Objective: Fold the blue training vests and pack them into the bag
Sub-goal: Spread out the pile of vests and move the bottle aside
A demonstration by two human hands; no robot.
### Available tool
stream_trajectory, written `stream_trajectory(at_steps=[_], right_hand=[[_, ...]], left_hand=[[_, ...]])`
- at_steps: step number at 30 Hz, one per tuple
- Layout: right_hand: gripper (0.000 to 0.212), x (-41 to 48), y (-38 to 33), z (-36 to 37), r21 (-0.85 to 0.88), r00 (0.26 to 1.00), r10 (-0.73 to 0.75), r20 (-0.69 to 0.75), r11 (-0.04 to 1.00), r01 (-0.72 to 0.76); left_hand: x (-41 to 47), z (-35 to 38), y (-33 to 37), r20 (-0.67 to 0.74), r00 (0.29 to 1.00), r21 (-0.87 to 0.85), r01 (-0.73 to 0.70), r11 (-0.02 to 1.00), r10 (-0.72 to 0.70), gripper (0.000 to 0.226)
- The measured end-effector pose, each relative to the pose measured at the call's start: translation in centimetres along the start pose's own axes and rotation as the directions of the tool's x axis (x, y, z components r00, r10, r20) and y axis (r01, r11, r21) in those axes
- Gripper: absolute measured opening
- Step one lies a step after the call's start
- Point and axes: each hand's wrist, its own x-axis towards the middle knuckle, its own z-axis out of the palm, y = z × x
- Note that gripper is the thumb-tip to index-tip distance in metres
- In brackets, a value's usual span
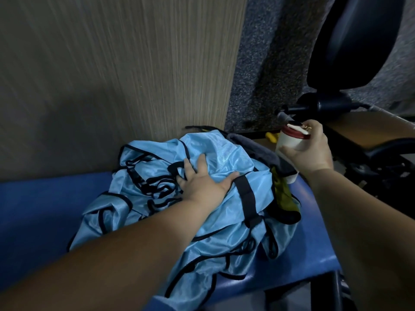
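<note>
The blue vests (pixel 224 243) are lying in an unfolded heap on the blue desk (pixel 45 209). The left hand (pixel 202 179) is resting flat on the heap, fingers spread. A black strap (pixel 246 194) is crossing the heap just right of that hand. Beyond the heap's right edge, the right hand (pixel 311 152) is gripping a white bottle (pixel 288 141) with a red cap.

Wood-grain panel wall (pixel 112 63) ahead of me, grey speckled carpet (pixel 269 52) right, black chair (pixel 350 41) beyond, blue counter (pixel 33 209) below, dim light.
</note>
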Motion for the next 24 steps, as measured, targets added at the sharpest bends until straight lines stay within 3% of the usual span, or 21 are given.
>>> stream_trajectory(at_steps=[13,17,21,24], right_hand=[[0.116,-1.4,0.6,0.0,0.073,0.993,0.066,0.098,0.995,-0.073],[0.117,-1.7,0.3,-0.1,0.079,0.992,0.089,0.091,0.992,-0.096],[0.114,-1.7,0.3,0.3,0.101,0.993,0.092,0.076,0.99,-0.1],[0.108,-1.7,0.4,0.7,0.111,0.995,0.079,0.06,0.99,-0.086]], left_hand=[[0.2,-0.3,0.3,0.075,0.997,-0.022,-0.017,1.0,0.018,0.103],[0.1,-1.0,0.7,0.075,0.997,0.075,-0.002,0.997,-0.004,0.102],[-0.9,-0.8,1.3,0.0,0.986,0.279,-0.16,0.947,0.167,0.091],[-1.2,-0.2,2.0,0.063,0.957,0.332,-0.288,0.898,0.284,0.084]])
